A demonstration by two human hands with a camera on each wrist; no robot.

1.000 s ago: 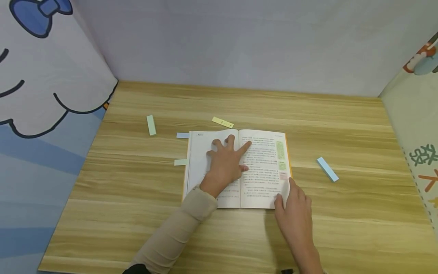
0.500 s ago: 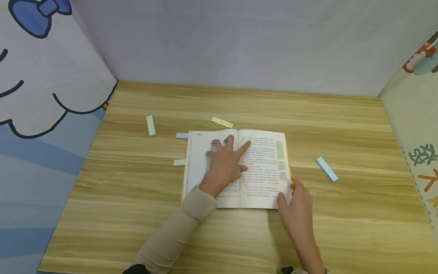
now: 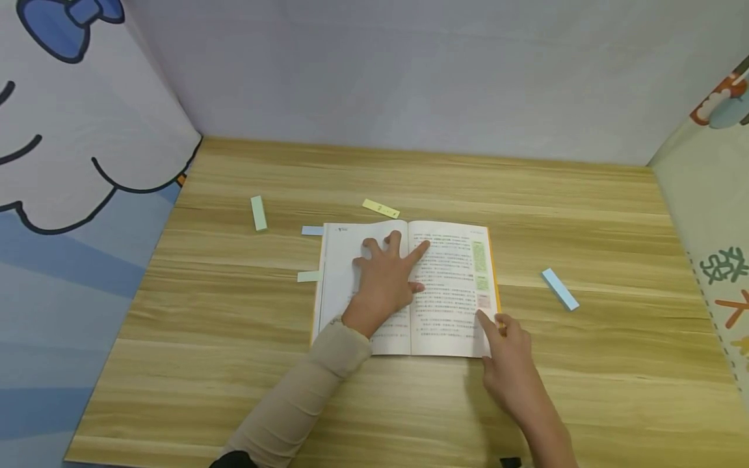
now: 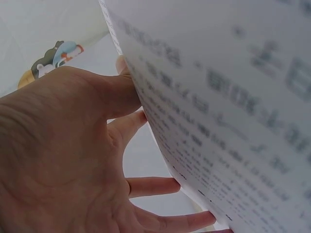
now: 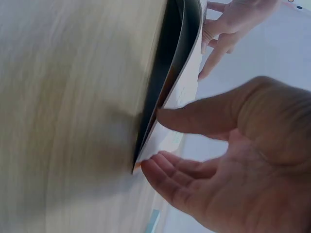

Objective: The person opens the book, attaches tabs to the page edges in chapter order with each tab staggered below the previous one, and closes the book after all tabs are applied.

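An open book with printed pages and an orange cover edge lies on the wooden table. My left hand rests spread across its middle, most fingers on the left page and the index finger reaching over the right page. In the left wrist view, the spread fingers touch the page surface. My right hand holds the book's lower right corner. One finger lies on the right page there, while others curl at the right edge. In the right wrist view, the thumb touches the lower page edge, above a dark gap.
Blue and pale green tabs stick out of the book's left side, with coloured notes on the right page. Loose strips lie around it: green at left, yellow behind, blue at right. A light wall backdrop stands behind the table.
My right hand has shifted slightly toward the person and turned; its thumb has moved off the page to the lower edge, and a finger now lies on the page. My left hand has stayed still.
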